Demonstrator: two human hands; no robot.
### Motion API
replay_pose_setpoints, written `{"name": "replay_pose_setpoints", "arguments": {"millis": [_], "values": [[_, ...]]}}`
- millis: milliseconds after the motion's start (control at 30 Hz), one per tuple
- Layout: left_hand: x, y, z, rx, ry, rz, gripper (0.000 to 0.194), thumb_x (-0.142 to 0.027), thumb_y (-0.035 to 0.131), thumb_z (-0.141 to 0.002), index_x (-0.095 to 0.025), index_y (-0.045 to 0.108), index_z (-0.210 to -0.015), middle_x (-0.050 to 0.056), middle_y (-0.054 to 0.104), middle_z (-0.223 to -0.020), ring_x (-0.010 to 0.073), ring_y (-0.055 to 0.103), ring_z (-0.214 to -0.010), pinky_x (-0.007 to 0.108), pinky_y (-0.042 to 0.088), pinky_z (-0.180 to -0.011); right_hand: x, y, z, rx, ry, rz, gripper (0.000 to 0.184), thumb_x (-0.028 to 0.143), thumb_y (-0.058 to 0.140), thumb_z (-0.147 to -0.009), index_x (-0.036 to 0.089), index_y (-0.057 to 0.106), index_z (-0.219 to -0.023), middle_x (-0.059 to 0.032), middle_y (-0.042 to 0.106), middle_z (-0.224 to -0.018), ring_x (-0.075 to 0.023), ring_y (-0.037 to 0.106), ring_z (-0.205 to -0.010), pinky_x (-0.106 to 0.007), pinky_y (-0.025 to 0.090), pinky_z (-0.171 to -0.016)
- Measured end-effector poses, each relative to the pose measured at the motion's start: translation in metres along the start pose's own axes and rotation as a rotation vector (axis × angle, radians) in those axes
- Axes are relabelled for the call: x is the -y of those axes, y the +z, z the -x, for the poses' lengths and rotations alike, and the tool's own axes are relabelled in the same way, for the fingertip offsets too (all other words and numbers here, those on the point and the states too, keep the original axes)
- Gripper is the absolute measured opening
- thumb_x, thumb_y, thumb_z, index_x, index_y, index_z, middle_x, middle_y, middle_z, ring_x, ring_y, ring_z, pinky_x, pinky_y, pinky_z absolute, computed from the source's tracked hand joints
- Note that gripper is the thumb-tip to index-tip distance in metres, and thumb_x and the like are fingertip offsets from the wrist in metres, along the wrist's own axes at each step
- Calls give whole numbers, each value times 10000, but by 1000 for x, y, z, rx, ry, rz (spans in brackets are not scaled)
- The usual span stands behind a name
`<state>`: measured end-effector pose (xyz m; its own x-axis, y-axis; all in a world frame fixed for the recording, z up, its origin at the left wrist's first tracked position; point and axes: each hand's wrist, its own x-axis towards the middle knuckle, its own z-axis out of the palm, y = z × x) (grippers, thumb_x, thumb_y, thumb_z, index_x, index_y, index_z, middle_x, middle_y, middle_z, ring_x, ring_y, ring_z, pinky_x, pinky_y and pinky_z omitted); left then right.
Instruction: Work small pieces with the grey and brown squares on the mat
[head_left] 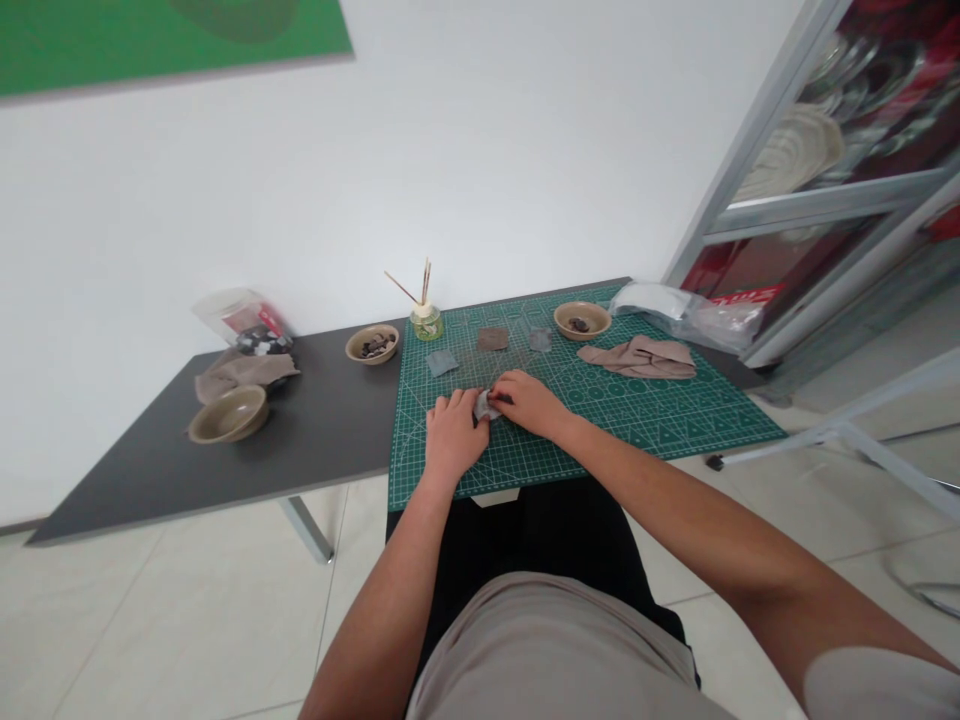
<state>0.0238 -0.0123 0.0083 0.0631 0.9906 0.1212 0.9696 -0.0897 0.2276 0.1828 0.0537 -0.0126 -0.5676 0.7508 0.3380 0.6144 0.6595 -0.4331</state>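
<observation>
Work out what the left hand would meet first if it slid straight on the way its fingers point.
Most likely the blue-grey square on the green mat, just beyond the left hand, though the line may only clip its right side.

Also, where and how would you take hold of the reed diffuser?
I'd take the reed diffuser round its squat body, low, from the person's near side. It stands upright; the reeds jut up, one splayed left, so a top approach would likely snag them. The wall is behind, and a bowl sits close on the left.
</observation>
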Motion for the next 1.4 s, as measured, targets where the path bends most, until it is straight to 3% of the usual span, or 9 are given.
{"name": "replay_pose_setpoints", "arguments": {"millis": [133,333,533,600,700,1167,1400], "values": [[1,2,0,-17,10,-2,419,-335,503,-914,-281,509,-1329,62,604,-1257,278,500,-1124,424,398,-933,0,1,2,-65,52,73,77,173,663,-816,163,648,-741,-66,604,-851,-215,541,-883,-349,445,-844],[1,4,-1,-28,18,8,408,-327,515,-907,-274,523,-1312,62,611,-1258,288,502,-1118,437,403,-920,-1,3,3,-18,-126,-4,64,165,651,-849,179,655,-787,-62,637,-890,-206,547,-902,-347,448,-874],[2,7,-1,-57,27,28,405,-319,541,-893,-277,535,-1297,65,628,-1239,302,514,-1103,444,402,-907,-4,5,2,-86,-11,71,74,180,690,-815,176,647,-756,-62,615,-854,-215,542,-871,-352,450,-831],[3,8,-1,-72,38,30,401,-316,547,-891,-274,540,-1289,65,633,-1233,302,518,-1096,438,403,-896,-3,4,4,-66,-42,54,82,187,704,-807,181,647,-748,-54,606,-848,-208,540,-864,-341,451,-817],[4,9,-1,-85,49,30,391,-313,552,-889,-270,546,-1278,67,637,-1224,304,522,-1080,434,403,-883,-2,2,5,-14,-124,15,47,185,675,-852,184,678,-805,-56,631,-887,-201,548,-898,-334,449,-843],[4,10,-1,-89,53,34,389,-312,552,-892,-265,545,-1278,74,634,-1211,305,523,-1075,440,408,-874,-4,2,2,-37,-196,103,126,206,649,-891,176,765,-932,-66,731,-923,-212,557,-875,-370,419,-868],[4,9,0,-76,55,8,392,-314,535,-898,-274,542,-1288,61,636,-1209,295,519,-1063,432,407,-876,-4,0,1,-49,-133,104,75,222,688,-841,187,704,-777,-46,624,-802,-206,511,-825,-342,408,-825]]}}
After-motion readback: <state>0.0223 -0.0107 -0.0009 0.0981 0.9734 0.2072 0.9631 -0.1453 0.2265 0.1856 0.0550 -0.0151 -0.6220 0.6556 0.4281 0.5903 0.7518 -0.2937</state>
